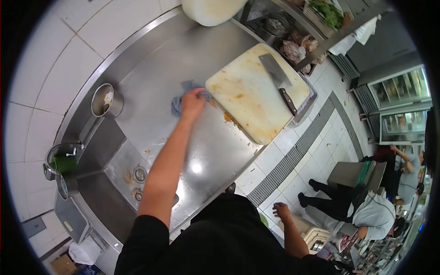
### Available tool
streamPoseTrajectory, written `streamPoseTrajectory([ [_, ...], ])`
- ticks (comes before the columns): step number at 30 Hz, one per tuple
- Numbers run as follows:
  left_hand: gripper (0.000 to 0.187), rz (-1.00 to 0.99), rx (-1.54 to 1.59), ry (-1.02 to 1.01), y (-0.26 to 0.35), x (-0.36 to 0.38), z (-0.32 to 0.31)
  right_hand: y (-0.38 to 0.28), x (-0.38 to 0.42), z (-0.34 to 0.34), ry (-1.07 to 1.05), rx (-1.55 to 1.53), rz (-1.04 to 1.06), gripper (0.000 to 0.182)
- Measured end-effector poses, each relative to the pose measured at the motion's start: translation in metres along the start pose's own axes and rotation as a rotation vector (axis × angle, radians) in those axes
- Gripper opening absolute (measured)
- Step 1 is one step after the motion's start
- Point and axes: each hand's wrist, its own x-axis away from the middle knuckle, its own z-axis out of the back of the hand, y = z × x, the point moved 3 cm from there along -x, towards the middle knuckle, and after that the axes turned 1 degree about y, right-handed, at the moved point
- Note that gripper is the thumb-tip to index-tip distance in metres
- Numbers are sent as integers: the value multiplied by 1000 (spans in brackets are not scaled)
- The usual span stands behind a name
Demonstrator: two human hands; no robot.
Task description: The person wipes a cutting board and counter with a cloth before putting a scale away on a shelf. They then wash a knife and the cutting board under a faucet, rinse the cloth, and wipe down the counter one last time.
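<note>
My left hand (pixel 193 104) is closed on a blue cloth (pixel 176 105), pressed to the steel counter beside the left corner of a white cutting board (pixel 238 96). Orange-brown food scraps (pixel 230 119) lie along the board's near edge. On the stained board rests a cleaver (pixel 276 73) with a dark handle. My right hand (pixel 281 211) hangs away from the counter at my right side, holding nothing, its fingers loosely apart.
A metal pot (pixel 107 101) stands by the wall, near a sink (pixel 121 165) with a faucet (pixel 73 151). Shelving with bagged food (pixel 298 48) is beyond the board. Floor drain grating (pixel 293 156) runs at right; other people (pixel 373 213) work farther off.
</note>
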Motion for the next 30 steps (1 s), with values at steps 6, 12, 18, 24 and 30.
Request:
streamPoseTrajectory([
  [6, 35, -527, -550, 233, -12, 38, -31, 92, -18, 26, -17, -122, -121, 26],
  [12, 38, -527, -268, 249, -12, 77, -65, 67, -36, 37, -40, -245, 149, 30],
  [18, 37, -523, -516, 243, -24, 136, -143, 89, -15, 57, -53, -405, 174, 30],
  [24, 27, -129, -159, -211, -4, 188, -208, 170, -32, 54, -60, -355, 59, 27],
  [30, 23, 84, 1238, -359, 111, 224, -258, 187, -8, 60, -12, -464, 67, 29],
])
